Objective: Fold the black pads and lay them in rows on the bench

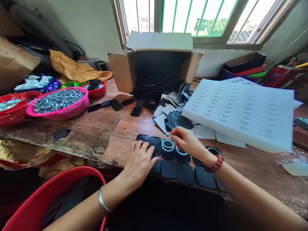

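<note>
A row of open black square cases [167, 154] lies along the table's front edge, their flat lids [169, 169] toward me. Light rings [167, 145] show in several of them; the two leftmost have ribbed faces [155, 143] without a ring. My left hand [141, 158] rests on the left cases, palm down with its fingers apart, holding nothing. Above the ringed cases is my right hand [184, 139], thumb and forefinger pinched near the paper pile's edge. What the pinch holds is too small to name.
Black and white cards [168, 112] are heaped beside a white foam tray [240, 109]. A cardboard box [121, 72] stands behind. At left are a pink basket of metal parts [57, 99] and a red basket [97, 91]. A red tub [55, 179] is below the edge.
</note>
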{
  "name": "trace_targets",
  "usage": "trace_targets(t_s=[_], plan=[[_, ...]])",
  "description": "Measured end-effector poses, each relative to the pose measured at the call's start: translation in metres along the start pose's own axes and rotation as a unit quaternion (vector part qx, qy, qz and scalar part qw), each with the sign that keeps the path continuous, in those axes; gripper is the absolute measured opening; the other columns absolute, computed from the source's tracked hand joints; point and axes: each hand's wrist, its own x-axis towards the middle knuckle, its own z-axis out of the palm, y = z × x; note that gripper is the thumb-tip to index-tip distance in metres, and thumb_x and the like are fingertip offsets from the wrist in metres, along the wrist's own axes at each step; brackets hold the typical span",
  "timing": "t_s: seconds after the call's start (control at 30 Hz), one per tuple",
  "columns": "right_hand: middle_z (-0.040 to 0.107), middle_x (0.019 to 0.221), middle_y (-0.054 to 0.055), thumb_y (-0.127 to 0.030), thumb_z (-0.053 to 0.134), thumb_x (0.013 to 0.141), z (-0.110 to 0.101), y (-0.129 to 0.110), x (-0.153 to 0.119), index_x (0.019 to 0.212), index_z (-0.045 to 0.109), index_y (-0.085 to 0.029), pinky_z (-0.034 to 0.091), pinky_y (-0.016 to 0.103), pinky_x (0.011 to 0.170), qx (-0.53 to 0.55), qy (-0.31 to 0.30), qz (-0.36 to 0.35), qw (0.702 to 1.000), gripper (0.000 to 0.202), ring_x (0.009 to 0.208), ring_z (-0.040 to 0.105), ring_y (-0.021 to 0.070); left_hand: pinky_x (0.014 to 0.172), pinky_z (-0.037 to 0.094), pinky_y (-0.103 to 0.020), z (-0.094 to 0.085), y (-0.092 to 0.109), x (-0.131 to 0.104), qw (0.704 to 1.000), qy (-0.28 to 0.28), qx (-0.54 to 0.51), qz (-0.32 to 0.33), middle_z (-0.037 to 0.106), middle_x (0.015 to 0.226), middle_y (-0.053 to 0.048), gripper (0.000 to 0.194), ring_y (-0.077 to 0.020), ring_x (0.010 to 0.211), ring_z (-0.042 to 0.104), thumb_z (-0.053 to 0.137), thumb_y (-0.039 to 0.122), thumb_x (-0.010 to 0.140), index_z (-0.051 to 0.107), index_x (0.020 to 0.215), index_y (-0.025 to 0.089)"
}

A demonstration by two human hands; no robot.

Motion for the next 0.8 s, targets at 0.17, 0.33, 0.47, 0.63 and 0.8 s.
trace_targets(t_s=[0.17, 0.33, 0.47, 0.63, 0.8], plan=[[0.056, 0.063, -0.004, -0.017, 0.052, 0.082, 0.042, 0.002, 0.036, 0.081, 0.053, -0.021, 0.041, 0.022, 0.044, -0.057, -0.03, -0.01, 0.998, 0.004, 0.048, 0.052, 0.0113, 0.109, 0.037, -0.058, 0.007, 0.007, -0.018, 0.998, -0.045, 0.007, -0.031, 0.061, 0.13, -0.014, 0.051, -0.0379, 0.126, 0.046, 0.066, 0.044, 0.087, 0.062, 0.131, 0.017], [0.062, 0.065, 0.0, -0.011, 0.058, 0.078, 0.052, 0.005, 0.051, 0.072, 0.058, -0.019, 0.042, 0.025, 0.06, -0.138, -0.015, -0.048, 0.989, 0.01, 0.062, 0.056, 0.0137, 0.112, 0.034, -0.058, 0.009, 0.0, -0.018, 0.997, -0.066, -0.011, -0.037, 0.058, 0.135, -0.013, 0.052, -0.0375, 0.13, 0.044, 0.064, 0.046, 0.089, 0.06, 0.133, 0.019], [0.065, 0.067, 0.0, -0.009, 0.059, 0.08, 0.055, 0.005, 0.05, 0.073, 0.063, -0.017, 0.042, 0.025, 0.063, -0.185, -0.021, -0.068, 0.98, 0.012, 0.063, 0.056, 0.0133, 0.112, 0.034, -0.058, 0.011, -0.003, -0.019, 0.998, -0.051, -0.01, -0.028, 0.058, 0.136, -0.013, 0.052, -0.0377, 0.131, 0.044, 0.064, 0.046, 0.089, 0.06, 0.134, 0.02], [0.068, 0.081, 0.006, -0.009, 0.059, 0.083, 0.059, 0.004, 0.048, 0.078, 0.069, -0.016, 0.044, 0.026, 0.069, -0.249, -0.027, -0.081, 0.965, 0.014, 0.071, 0.06, 0.0151, 0.11, 0.037, -0.06, 0.01, -0.002, -0.019, 0.998, -0.058, -0.007, -0.025, 0.058, 0.136, -0.014, 0.051, -0.0399, 0.131, 0.044, 0.067, 0.043, 0.087, 0.061, 0.132, 0.02], [0.065, 0.093, 0.012, -0.005, 0.047, 0.088, 0.053, 0.004, 0.037, 0.091, 0.074, -0.014, 0.044, 0.029, 0.076, -0.308, -0.049, -0.105, 0.944, 0.028, 0.08, 0.06, 0.0188, 0.112, 0.032, -0.063, 0.011, -0.005, -0.018, 0.999, -0.048, -0.012, -0.016, 0.056, 0.141, -0.012, 0.048, -0.0402, 0.135, 0.041, 0.067, 0.041, 0.088, 0.062, 0.13, 0.019]])
